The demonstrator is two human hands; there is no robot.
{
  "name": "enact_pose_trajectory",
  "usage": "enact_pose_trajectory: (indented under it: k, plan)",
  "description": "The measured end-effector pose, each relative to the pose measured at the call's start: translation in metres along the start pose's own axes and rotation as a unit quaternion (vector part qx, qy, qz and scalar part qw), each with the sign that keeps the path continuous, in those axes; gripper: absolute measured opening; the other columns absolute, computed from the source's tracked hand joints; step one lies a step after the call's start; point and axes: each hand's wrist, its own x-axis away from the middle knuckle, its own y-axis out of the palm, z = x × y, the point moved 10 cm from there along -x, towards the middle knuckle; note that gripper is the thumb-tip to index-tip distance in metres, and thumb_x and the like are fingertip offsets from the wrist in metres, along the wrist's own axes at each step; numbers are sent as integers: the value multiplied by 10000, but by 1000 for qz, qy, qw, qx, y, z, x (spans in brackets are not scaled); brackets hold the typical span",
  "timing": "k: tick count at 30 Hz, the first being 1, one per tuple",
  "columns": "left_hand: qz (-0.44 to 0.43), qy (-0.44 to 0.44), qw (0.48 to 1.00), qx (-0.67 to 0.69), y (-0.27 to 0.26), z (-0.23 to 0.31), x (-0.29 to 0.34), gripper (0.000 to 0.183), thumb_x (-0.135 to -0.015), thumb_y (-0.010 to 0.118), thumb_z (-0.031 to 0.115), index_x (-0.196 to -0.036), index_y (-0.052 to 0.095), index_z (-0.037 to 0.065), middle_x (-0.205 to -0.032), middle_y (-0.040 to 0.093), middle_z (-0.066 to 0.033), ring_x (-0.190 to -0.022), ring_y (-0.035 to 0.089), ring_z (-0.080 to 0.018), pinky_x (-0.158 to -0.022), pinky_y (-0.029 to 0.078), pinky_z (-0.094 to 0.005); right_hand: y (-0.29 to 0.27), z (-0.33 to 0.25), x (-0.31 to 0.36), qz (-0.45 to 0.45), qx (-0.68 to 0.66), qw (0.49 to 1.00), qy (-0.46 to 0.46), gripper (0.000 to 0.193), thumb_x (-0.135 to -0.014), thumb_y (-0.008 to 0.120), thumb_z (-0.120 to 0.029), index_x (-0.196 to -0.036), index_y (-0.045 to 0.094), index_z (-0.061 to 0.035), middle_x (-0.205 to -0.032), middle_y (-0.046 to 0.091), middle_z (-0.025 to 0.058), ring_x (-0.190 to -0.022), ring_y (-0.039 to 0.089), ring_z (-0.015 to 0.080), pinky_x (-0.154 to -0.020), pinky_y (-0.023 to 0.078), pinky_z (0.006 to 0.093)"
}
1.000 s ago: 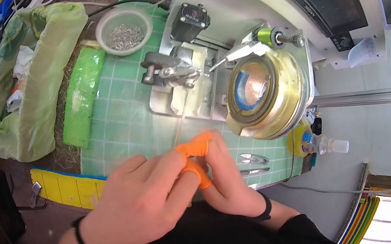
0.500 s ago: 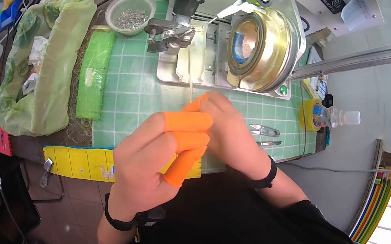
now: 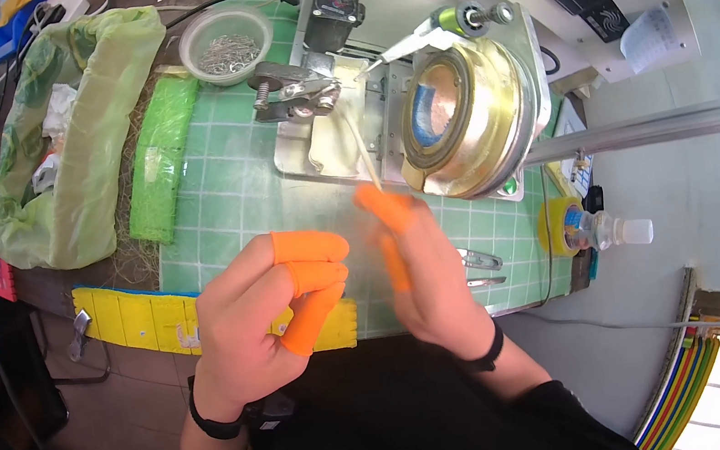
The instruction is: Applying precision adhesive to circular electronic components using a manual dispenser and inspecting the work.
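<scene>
My left hand (image 3: 249, 319) is over the near edge of the green mat. Orange finger covers on its thumb and fingers are pinched together, and whatever is between them is too small to make out. To its right is my right hand (image 3: 431, 270), also with orange covers. Its thumb and index finger are apart, with the thumb smeared by motion. A thin pale strand (image 3: 361, 146) runs from the metal clamp (image 3: 300, 95) down to the tip of my right index finger. Whether that finger only touches the strand, I cannot tell.
Behind my hands stands a machine with a round brass-coloured drum (image 3: 477, 107). A bowl of small metal pieces (image 3: 227, 52), a green packet (image 3: 165, 160) and a bag-lined bin (image 3: 113, 140) are at left. Thread snips (image 3: 480, 259) lie at right, near a yellow tape roll (image 3: 561, 227).
My hands, close together before, are now apart, with the left lower and left. The right thumb and index finger have spread. The strand now slants toward the right. The whole view has shifted slightly.
</scene>
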Motion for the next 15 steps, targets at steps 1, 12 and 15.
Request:
enact_pose_trajectory:
  k: [1, 12, 15]
  plan:
    - [6, -1, 1000, 0, -1, -1, -1, 168, -801, 738, -124, -933, 694, -31, -1056, 723, -137, -789, 693, -214, -655, 564, -282, -6, -1, 11, -4, 0, 1000, -4, 504, -904, 531, 142, -1394, 518, 27, -1227, 572, 265, -917, 623, 419, -830, 535, 430]
    - [-3, 10, 999, -34, 4, -9, -2, 215, -759, 686, -147, -917, 665, -2, -1035, 700, -117, -721, 668, -211, -550, 521, -281, -48, -32, 21, 49, 38, 992, -105, 476, -798, 578, 159, -1262, 626, 64, -1189, 690, 222, -796, 633, 285, -690, 493, 337]
    - [-7, 7, 999, -38, 1, -8, -2, 214, -757, 686, -146, -914, 663, -2, -1033, 699, -115, -718, 669, -217, -545, 516, -289, -44, -31, 26, 8, 34, 994, -108, 479, -797, 587, 151, -1264, 634, 56, -1188, 693, 217, -799, 644, 286, -693, 495, 339]
